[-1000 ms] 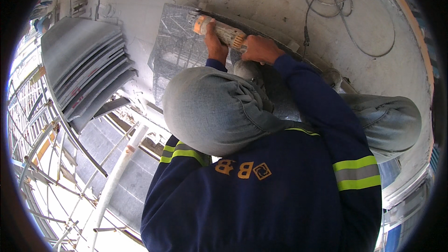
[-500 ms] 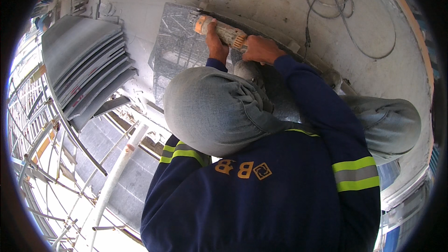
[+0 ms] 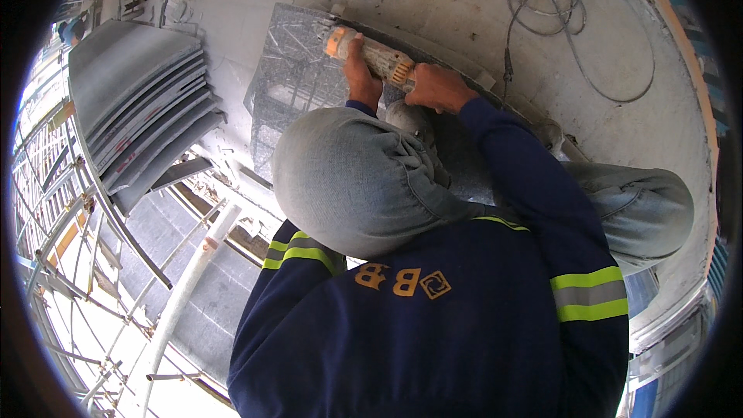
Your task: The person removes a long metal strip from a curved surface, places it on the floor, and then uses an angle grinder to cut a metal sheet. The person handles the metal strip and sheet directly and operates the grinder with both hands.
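Note:
Both of my hands are closed on a dusty orange-and-grey angle grinder. Around the body near its front end wraps my left hand, while my right hand grips the rear end. The grinder lies slantwise over a dark grey, scratched stone slab, close to the slab's far edge. Its disc is too small and hidden to make out. My bent knee in grey jeans covers the near part of the slab.
Several curved grey slabs are stacked at the left. Past them stand scaffold tubes, with a thick white pole rising nearer. A looped black cable with its connector lies on the concrete floor at the far right.
The grinder and both hands have shifted very slightly to the right and nearer along the slab's far edge. My grip looks the same.

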The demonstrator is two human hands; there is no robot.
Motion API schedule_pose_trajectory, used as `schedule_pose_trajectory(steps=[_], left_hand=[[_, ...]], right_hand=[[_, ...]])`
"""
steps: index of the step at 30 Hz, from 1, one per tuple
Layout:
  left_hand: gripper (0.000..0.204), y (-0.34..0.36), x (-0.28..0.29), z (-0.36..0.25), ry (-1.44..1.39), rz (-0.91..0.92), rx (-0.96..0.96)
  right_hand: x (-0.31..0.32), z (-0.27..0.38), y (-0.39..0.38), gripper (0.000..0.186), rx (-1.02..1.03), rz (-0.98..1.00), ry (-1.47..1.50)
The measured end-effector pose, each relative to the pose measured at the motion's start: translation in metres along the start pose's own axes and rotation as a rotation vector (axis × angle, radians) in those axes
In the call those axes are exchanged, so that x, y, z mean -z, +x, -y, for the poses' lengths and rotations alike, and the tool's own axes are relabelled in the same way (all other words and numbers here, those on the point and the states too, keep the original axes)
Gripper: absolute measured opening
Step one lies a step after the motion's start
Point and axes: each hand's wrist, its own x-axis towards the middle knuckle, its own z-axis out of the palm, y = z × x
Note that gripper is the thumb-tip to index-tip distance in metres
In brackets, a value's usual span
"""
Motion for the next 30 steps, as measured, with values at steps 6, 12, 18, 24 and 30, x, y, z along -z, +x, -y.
schedule_pose_trajectory(steps=[6, 12, 18, 24, 30], left_hand=[[0.044, 0.002, 0.002, 0.0, -0.008, -0.001, -0.014], [0.044, 0.008, 0.005, 0.0, -0.007, -0.006, -0.018], [0.044, 0.013, 0.009, 0.003, -0.025, 0.003, -0.015], [0.04, 0.0, -0.001, 0.0, -0.023, -0.026, 0.003], [0.045, 0.001, 0.002, 0.001, -0.011, -0.031, 0.013]], right_hand=[[0.0, 0.0, 0.003, 0.05, 0.002, -0.005, 0.005], [0.001, 0.002, 0.006, 0.046, 0.013, -0.001, 0.032], [-0.004, -0.001, 0.013, 0.044, -0.01, -0.005, 0.002], [-0.001, -0.002, 0.001, 0.049, 0.044, -0.062, -0.018], [0.0, 0.0, 0.001, 0.05, -0.025, -0.026, -0.041]])
